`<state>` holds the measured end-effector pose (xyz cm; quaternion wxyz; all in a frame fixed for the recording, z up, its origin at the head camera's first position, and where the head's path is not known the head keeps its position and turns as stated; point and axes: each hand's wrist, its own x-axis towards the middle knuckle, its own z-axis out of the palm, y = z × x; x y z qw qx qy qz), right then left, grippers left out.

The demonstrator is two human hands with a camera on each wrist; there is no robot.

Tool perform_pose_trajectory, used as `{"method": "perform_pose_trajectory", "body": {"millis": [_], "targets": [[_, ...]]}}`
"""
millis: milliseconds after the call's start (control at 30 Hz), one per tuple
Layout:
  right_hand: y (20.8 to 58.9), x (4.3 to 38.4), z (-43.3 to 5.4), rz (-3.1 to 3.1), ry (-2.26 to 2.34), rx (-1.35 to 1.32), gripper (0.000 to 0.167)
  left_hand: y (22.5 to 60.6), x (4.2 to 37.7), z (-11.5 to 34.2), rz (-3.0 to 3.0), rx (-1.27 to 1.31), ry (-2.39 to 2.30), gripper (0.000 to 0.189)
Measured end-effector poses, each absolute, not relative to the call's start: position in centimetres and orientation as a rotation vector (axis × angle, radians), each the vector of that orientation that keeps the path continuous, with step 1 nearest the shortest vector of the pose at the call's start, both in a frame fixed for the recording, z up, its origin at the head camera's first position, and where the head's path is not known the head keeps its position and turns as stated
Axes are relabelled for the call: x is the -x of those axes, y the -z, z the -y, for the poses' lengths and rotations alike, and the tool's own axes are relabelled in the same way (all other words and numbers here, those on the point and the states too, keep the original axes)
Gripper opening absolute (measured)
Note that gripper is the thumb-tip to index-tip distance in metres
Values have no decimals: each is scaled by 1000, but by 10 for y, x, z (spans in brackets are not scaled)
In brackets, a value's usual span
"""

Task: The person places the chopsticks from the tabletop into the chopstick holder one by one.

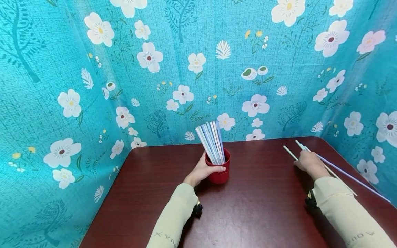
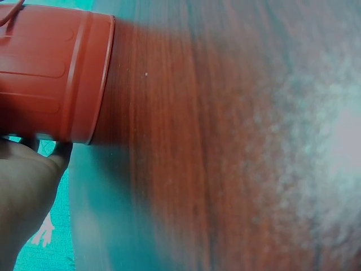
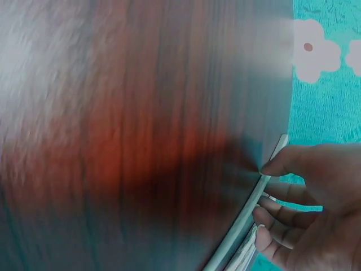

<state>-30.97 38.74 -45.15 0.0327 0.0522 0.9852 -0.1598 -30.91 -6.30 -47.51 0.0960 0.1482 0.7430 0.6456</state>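
My left hand (image 1: 203,171) grips a red cup (image 1: 219,177) from its left side, the thumb lying across the front below the rim. Several long, thin, straw-like sticks (image 1: 212,142) in white, blue and pale green lean to the left inside it. In the left wrist view the red cup (image 2: 45,73) shows a ribbed wall and fingers behind it. Over at the back right, my right hand (image 1: 310,164) pinches loose sticks lying on the table. In the right wrist view its thumb touches one pale stick (image 3: 236,226), with the other fingers curled on the far side.
A blue stick (image 1: 353,178) slants toward the right edge of the dark red-brown table (image 1: 254,206). Turquoise cloth (image 1: 173,75) with white flowers hangs along the back and both sides. Pale sleeves (image 1: 172,213) cover both forearms, and a small black device sits at each wrist.
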Motion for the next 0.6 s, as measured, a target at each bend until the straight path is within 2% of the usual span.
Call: {"method": "perform_pose_trajectory", "body": {"millis": [600], "targets": [[453,323,-348,-2970,499,-28,16,476,312,64,-2211,-445,-1905,91]]}}
